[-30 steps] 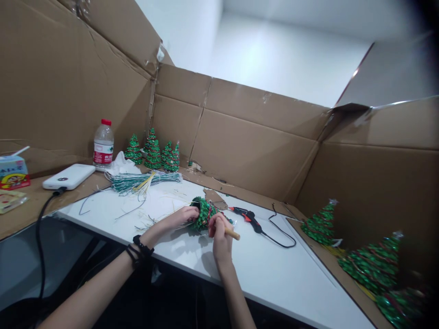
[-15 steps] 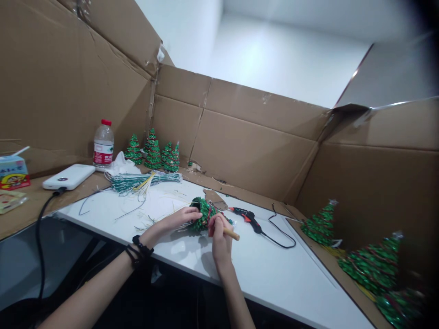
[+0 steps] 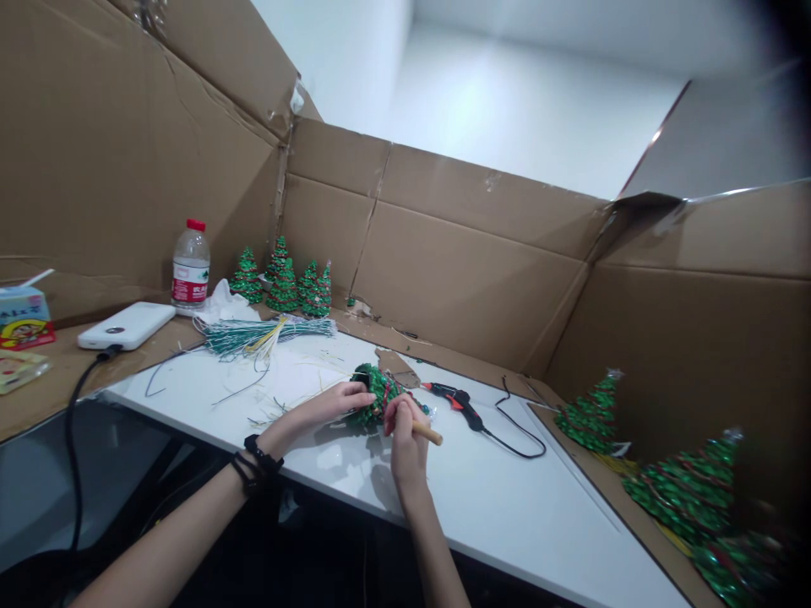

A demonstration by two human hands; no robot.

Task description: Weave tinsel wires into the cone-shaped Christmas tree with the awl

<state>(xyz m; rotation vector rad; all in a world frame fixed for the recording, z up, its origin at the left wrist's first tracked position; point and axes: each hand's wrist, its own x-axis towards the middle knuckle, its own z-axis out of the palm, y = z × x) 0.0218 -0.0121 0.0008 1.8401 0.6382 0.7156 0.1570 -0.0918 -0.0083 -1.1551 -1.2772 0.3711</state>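
Note:
A small green Christmas tree ornament [image 3: 378, 390] lies on its side over the white board, its dark base toward the left. My left hand [image 3: 339, 404] is closed on the base end of the tree. In my right hand [image 3: 407, 435] is a tool with a light wooden handle [image 3: 427, 432], gripped like a pen against the tree's front side. The tool's tip is hidden by my fingers and the tree. Just right of the tree rests a black and orange glue gun [image 3: 457, 404], near a torn piece of cardboard [image 3: 398, 369].
A bundle of green and white wires [image 3: 272, 334] lies at the back left, with loose strands nearby. Several finished trees [image 3: 283, 285] stand behind it, others [image 3: 688, 481] at right. A bottle [image 3: 191, 266] and a white power bank [image 3: 127, 326] sit left. Cardboard walls [image 3: 469, 253] enclose the table.
Almost nothing differs. Both hands keep their hold on the tree and the wooden-handled tool, with at most a slight shift.

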